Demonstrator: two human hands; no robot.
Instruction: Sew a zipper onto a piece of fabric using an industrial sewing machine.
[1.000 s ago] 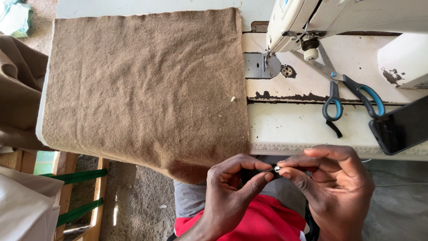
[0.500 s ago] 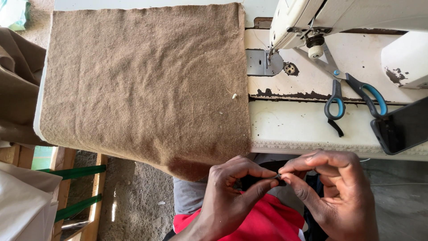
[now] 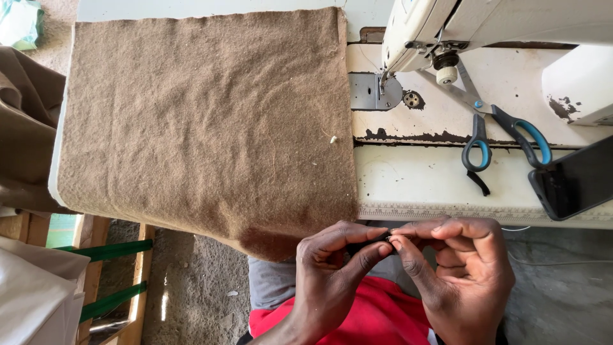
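Fingertips of your left hand and right hand pinch a tiny dark metal piece near the brown felt cloth; grip steadily.

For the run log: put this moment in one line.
left hand + right hand: pinch small item | cloth: on table | scissors: by machine
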